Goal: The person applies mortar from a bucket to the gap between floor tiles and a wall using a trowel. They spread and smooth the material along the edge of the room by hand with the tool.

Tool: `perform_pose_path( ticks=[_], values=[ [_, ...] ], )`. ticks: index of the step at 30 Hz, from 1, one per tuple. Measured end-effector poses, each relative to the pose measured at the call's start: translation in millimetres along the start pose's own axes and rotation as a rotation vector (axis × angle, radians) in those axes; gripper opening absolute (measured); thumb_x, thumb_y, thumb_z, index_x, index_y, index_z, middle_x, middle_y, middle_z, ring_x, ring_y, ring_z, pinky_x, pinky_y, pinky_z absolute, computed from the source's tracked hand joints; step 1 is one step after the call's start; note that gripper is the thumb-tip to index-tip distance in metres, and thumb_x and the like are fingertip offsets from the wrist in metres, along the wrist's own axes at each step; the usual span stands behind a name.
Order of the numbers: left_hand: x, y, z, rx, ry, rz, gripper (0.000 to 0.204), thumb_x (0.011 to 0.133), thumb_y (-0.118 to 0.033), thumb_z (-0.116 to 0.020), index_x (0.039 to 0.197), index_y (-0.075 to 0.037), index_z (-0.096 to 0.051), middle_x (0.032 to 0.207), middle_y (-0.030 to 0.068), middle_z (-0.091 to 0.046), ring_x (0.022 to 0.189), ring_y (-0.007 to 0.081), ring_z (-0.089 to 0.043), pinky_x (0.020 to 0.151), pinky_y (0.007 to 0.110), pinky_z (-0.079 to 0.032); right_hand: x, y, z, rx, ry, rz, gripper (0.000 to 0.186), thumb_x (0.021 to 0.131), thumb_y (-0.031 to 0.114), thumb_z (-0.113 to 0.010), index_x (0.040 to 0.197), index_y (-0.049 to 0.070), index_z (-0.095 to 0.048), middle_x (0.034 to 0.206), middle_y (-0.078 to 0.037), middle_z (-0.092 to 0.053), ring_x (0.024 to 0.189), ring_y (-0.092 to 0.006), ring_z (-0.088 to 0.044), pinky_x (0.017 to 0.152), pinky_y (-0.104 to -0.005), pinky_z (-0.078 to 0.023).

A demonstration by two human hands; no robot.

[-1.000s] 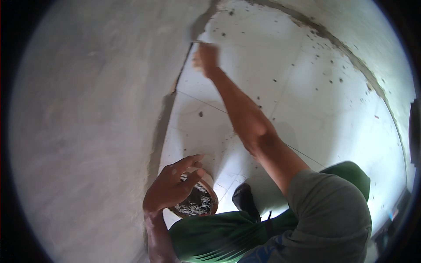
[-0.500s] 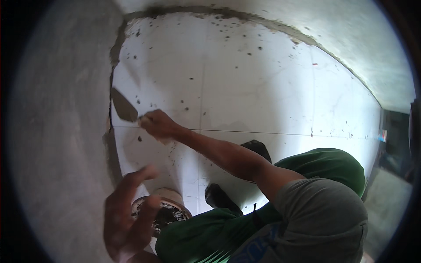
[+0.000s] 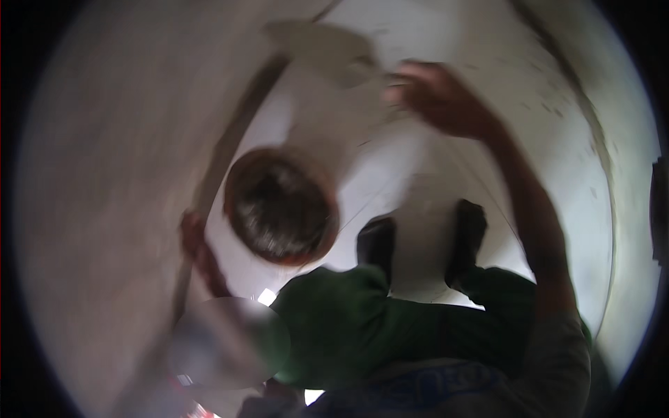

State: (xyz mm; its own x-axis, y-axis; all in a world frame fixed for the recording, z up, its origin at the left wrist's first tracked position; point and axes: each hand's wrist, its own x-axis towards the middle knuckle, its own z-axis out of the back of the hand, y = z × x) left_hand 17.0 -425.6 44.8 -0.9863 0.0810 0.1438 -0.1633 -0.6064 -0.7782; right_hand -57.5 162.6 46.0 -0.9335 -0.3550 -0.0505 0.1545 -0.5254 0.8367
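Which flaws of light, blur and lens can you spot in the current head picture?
Head view: motion blur smears the trowel, right hand and bucket; the left hand is soft too; head view: the dark strip at right bows, corners fall to black, and a see-through round patch, cause unclear, lies lower left.

- A pale tiled floor (image 3: 505, 52), glossy and lit in patches, with soft shadows across it.
- A thin, dark tile joint (image 3: 481, 182) running slantwise over the floor.
- Small dark specks (image 3: 554, 111) scattered near the right side, blurred.
- A pale right-hand wall (image 3: 621, 90), bending with the rim.
- A dark object (image 3: 657, 209) at the far right edge, its kind unclear.
- Red and whitish bits (image 3: 200, 411) at the lower left, too blurred to identify.
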Motion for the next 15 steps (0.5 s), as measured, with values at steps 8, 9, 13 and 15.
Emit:
perform_pose_path(
  ticks=[8, 9, 13, 15],
  values=[
    [-57, -19, -102, -1.248, -0.248, 0.67, 0.075, 0.112, -0.058, -0.041, 0.158, 0.001, -0.043, 0.156, 0.018, -0.053, 0.139, 0.0304, -0.055, 0.12, 0.044, -0.043, 13, 170, 0, -0.542, 0.527, -0.188, 0.022, 0.099, 0.019, -0.064, 0.1, -0.003, -0.064, 0.076, -0.019, -0.066, 0.076, -0.0345, -0.065, 0.077, -0.0469, -0.051],
    [-60, -25, -102, -1.26, -0.261, 0.67, 0.075, 0.112, -0.058, -0.041, 0.158, 0.001, -0.043, 0.156, 0.018, -0.053, 0.139, 0.0304, -0.055, 0.12, 0.044, -0.043, 10, 180, -4, -0.68, 0.613, -0.178, 0.018, 0.099, 0.017, -0.063, 0.1, -0.001, -0.064, 0.079, -0.019, -0.066, 0.081, -0.0367, -0.065, 0.083, -0.0472, -0.051],
    [-49, -73, -111, -1.203, -0.256, 0.603, 0.074, 0.113, -0.057, -0.036, 0.157, 0.003, -0.043, 0.154, 0.0198, -0.054, 0.14, 0.0328, -0.055, 0.12, 0.046, -0.043, -13, 196, 7, -0.842, 0.44, 0.082, 0.014, 0.096, 0.013, -0.065, 0.101, 0.0, -0.065, 0.086, -0.016, -0.066, 0.089, -0.035, -0.065, 0.09, -0.0449, -0.051],
    [-50, -76, -120, -1.098, -0.251, 0.586, 0.07, 0.115, -0.053, -0.035, 0.157, 0.002, -0.045, 0.152, 0.0187, -0.057, 0.14, 0.0321, -0.056, 0.12, 0.045, -0.043, -5, 196, 8, -0.794, 0.459, 0.214, 0.018, 0.097, 0.017, -0.063, 0.096, -0.001, -0.063, 0.096, -0.018, -0.07, 0.105, -0.0316, -0.065, 0.097, -0.0458, -0.048]
  ],
)
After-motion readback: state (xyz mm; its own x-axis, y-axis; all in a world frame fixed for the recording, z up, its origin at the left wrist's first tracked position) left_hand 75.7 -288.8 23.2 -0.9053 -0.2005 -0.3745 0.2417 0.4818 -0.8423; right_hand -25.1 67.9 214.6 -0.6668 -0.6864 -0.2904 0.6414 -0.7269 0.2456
